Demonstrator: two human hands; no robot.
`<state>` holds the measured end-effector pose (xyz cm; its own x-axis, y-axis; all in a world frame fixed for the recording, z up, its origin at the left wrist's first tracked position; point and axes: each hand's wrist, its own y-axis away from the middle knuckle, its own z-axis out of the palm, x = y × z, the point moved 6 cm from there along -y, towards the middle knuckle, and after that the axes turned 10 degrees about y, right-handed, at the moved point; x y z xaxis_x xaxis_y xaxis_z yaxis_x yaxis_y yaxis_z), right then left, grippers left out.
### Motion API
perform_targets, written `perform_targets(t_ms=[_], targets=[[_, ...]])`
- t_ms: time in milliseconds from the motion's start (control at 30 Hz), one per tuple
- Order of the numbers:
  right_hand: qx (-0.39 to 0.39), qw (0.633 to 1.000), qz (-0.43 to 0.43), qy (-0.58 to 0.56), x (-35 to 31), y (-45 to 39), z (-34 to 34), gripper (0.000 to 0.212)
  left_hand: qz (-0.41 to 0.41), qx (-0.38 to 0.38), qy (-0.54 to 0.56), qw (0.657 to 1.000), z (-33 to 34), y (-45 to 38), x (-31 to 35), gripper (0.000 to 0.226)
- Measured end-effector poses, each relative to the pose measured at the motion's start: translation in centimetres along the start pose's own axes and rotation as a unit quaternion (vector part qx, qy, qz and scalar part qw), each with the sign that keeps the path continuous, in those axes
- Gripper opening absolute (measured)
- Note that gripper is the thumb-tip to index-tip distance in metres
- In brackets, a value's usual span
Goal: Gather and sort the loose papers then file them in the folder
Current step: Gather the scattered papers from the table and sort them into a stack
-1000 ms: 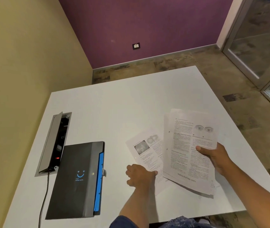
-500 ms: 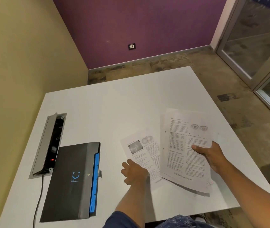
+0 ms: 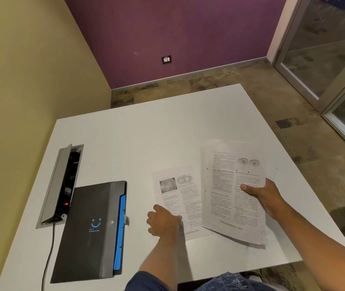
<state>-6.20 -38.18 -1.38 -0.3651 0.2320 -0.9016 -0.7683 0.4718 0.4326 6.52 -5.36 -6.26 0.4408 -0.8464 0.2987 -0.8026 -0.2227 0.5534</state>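
My right hand (image 3: 267,199) grips a small stack of printed pages (image 3: 230,190), top sheet showing a pair of eyes, held tilted just above the white table (image 3: 135,143). A single printed sheet with a round photo (image 3: 180,194) lies flat on the table to its left. My left hand (image 3: 163,220) rests on that sheet's near left corner, fingers curled at its edge. A black folder with blue tabs and a blue smiley (image 3: 96,229) lies closed at the left, apart from both hands.
An open grey cable hatch (image 3: 60,183) is set into the table beside the folder, with a black cord (image 3: 47,255) running toward me. The table's near edge is close to my body. A yellow wall stands at left, glass doors at right.
My left hand has shifted slightly left along the loose sheet's near corner. The stack in my right hand has stayed about where it was.
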Motion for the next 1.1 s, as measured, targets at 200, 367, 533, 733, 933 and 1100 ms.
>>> perform_targets(t_ms=[200,367,533,733,933,1100], targets=[[0.0,1.0,0.002,0.009,0.1,-0.1,-0.1,0.047,-0.058,-0.032,0.078,0.995,-0.2,0.1,-0.3,0.083],[-0.005,1.0,-0.006,0.01,-0.3,-0.1,-0.3,0.047,-0.059,-0.054,0.156,0.984,-1.0,0.4,-0.6,0.068],[-0.009,1.0,-0.005,0.029,-0.6,-0.1,-0.4,0.047,-0.017,-0.083,0.239,0.967,-2.7,-0.6,-1.3,0.043],[-0.008,1.0,0.003,0.025,-0.5,-0.3,-0.8,0.047,-0.003,-0.197,0.348,0.917,-4.7,-1.1,0.4,0.024],[-0.011,0.999,0.02,0.038,0.1,-0.9,-0.6,0.047,0.02,-0.257,0.545,0.798,-7.3,-2.1,1.3,0.022],[-0.011,0.999,0.021,0.034,0.1,-1.4,1.1,0.047,0.055,-0.352,0.663,0.659,-7.5,-1.9,2.9,0.034]])
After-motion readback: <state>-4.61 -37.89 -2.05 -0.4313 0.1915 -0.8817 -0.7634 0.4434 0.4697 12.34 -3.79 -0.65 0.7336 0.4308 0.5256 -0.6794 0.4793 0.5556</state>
